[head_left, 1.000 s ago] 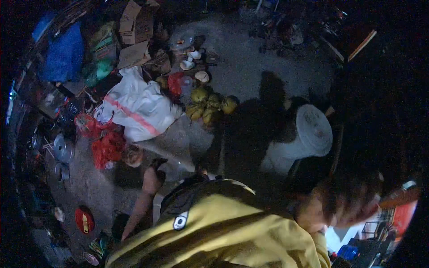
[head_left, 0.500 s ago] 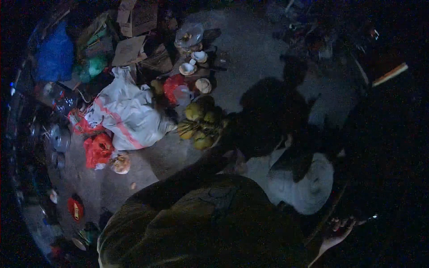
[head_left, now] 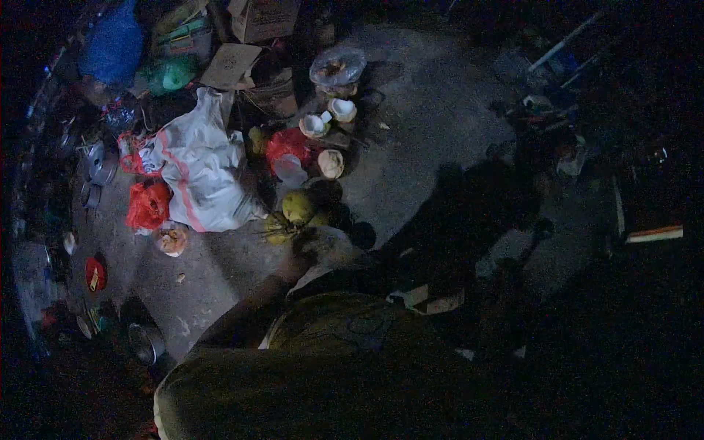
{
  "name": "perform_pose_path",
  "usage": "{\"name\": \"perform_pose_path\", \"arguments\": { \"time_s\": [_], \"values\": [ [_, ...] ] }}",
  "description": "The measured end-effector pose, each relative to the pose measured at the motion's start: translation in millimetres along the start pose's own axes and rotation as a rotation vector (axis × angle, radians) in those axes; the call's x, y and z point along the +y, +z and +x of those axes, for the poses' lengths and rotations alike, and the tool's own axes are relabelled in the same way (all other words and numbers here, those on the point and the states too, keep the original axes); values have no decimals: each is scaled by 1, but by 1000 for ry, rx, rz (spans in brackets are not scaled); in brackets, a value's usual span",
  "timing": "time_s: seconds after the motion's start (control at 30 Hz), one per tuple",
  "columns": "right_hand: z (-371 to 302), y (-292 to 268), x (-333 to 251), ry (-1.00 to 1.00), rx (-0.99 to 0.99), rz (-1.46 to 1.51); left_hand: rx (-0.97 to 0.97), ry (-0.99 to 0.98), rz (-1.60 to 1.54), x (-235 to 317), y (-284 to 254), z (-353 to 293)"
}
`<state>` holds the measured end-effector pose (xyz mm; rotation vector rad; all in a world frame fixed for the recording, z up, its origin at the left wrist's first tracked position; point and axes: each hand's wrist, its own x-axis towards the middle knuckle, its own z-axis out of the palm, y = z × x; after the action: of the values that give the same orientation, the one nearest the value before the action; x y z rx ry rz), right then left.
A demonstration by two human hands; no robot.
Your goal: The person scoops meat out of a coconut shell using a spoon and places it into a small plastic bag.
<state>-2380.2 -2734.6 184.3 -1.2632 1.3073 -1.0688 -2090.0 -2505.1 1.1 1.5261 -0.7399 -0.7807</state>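
Observation:
My left forearm stretches up from the lower left, and my left hand (head_left: pixel 317 248) is a dim blur beside a cluster of greenish-yellow coconuts (head_left: pixel 297 207). Its fingers cannot be made out, nor whether it touches them. My right hand does not show; the lower right is nearly black. Beyond the coconuts lie a peeled pale coconut (head_left: pixel 331 163), a red plastic bag (head_left: pixel 287 147) and two opened coconut halves (head_left: pixel 315 126) with white insides. To their left, a white sack (head_left: pixel 209 172) with a red stripe is spread on the floor.
Cardboard boxes (head_left: pixel 233 66), a green bag (head_left: pixel 170 73) and a blue bag (head_left: pixel 111 44) stand at the far left. A clear plastic bag (head_left: pixel 337 67) sits behind the coconut halves. Another red bag (head_left: pixel 148 205) and metal pots (head_left: pixel 101 163) lie left. Clutter (head_left: pixel 543 106) fills the far right.
The view has shifted, and my left arm now lies farther left by the coconuts. My right hand, dimly visible at the lower right before, has gone from sight, as has the round pale shape.

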Motion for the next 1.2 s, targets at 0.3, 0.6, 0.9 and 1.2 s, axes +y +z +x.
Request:
{"name": "perform_pose_path", "arguments": {
  "time_s": [0.3, 0.6, 0.9, 1.2],
  "values": [
    [202, 118, 78, 121, -435, -347, 75, -126, 60, -23, 32, 167],
    [367, 187, 125, 327, -675, -699, 363, -516, -435, -37, 42, 297],
    [501, 303, 183, 296, -998, -838, 745, -565, -214, 36, 79, 337],
    [538, 411, 218, 243, -1266, -977, 1612, -493, -1023, -18, 92, 294]
  ]
}}
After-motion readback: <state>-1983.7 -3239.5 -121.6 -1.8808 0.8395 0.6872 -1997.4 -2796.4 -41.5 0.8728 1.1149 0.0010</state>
